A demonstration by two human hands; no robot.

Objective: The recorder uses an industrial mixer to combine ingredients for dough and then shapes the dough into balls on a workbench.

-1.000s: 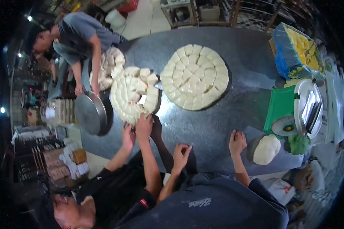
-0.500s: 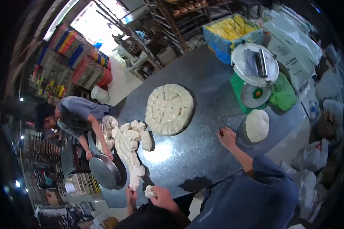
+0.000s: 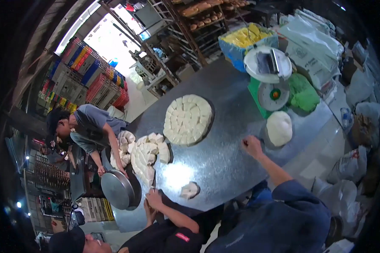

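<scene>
- Right hand (image 3: pixel 251 146): fingers curled in, fist-like, over the metal table (image 3: pixel 228 101). Couldn't tell if anything sat inside.
- Left hand: out of frame, couldn't tell its state.
- Smooth dough lump (image 3: pixel 279 128): on the table, just right of the right hand, near side of the green scale (image 3: pixel 274 95).
- Green bag (image 3: pixel 303 92) was right of the scale; blue-lined tub (image 3: pixel 233 49) of yellow stuff beyond it.
- Round slab of cut dough (image 3: pixel 188 119): mid-table, left of the right hand.
- Co-worker in black: hands (image 3: pixel 154 198) at the tapered end of a cut dough mass (image 3: pixel 144 154). Small dough piece (image 3: pixel 190 190) lay nearby.
- Co-worker in grey (image 3: pixel 93 122): both hands at the rim of a round pan (image 3: pixel 115 189).
</scene>
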